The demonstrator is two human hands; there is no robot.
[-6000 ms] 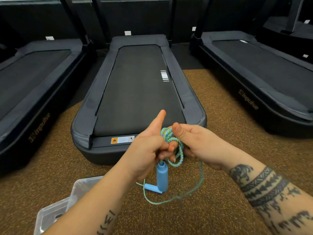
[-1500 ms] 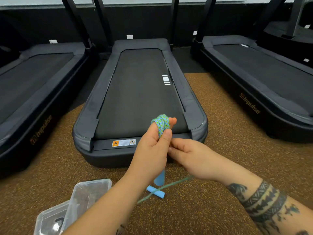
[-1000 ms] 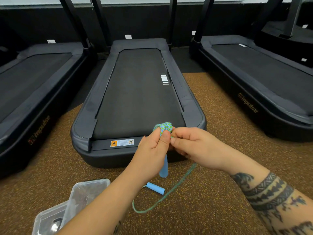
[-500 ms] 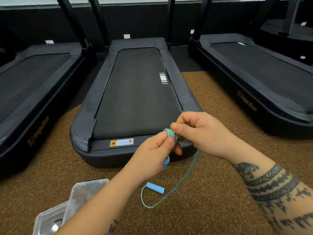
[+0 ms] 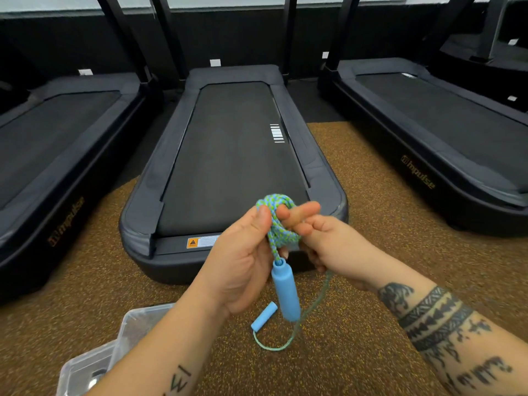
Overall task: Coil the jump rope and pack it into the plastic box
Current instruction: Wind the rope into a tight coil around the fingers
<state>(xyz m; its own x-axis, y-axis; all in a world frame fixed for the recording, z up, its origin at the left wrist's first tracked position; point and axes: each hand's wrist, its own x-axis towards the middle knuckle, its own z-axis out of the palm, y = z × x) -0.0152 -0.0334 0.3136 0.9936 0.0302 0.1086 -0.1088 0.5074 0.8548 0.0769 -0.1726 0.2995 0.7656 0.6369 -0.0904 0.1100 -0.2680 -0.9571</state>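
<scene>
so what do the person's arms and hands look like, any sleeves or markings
Both forearms are bare: no sleeves, gloves, watch or rings show. Behind the left hand, the forearm carries a small line tattoo. Behind the right hand, the forearm has a dark figure by the wrist, then patterned dark bands, then dripping lettering.

Blue-green jump rope part-coiled, handle dangling; plastic box btm-left.

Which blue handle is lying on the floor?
The lower-left handle, lying tilted on the floor; the other handle dangles from the coil the left hand grips.
</scene>
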